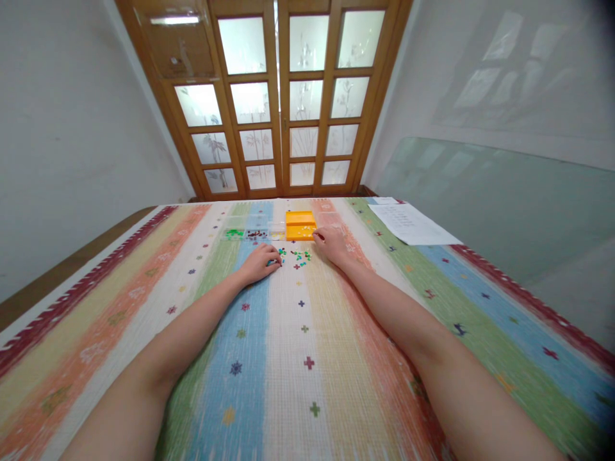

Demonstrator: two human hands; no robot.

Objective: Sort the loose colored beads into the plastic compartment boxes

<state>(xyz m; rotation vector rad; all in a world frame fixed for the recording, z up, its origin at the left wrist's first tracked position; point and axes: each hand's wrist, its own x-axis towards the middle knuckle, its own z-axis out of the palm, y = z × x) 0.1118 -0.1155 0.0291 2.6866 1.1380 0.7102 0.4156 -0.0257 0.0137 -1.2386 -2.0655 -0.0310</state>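
My left hand (262, 262) rests on the striped cloth, fingers curled together beside a scatter of small green, blue and red pieces (302, 256). Whatever its fingertips hold is too small to make out. My right hand (330, 243) is at the right edge of a yellow box (300, 218), its fingers pinched; anything between them is too small to tell. Small pale pieces lie in the yellow box. To its left stand clear compartments, one with green pieces (235, 233), one with dark red pieces (257, 235), and one with pale yellowish pieces (277, 235).
The table has a striped, patterned cloth (288, 384). Printed white paper (413, 224) lies at the back right. A pale green glass panel (480, 205) leans by the right wall. Wooden doors with glass panes (283, 77) stand beyond the table.
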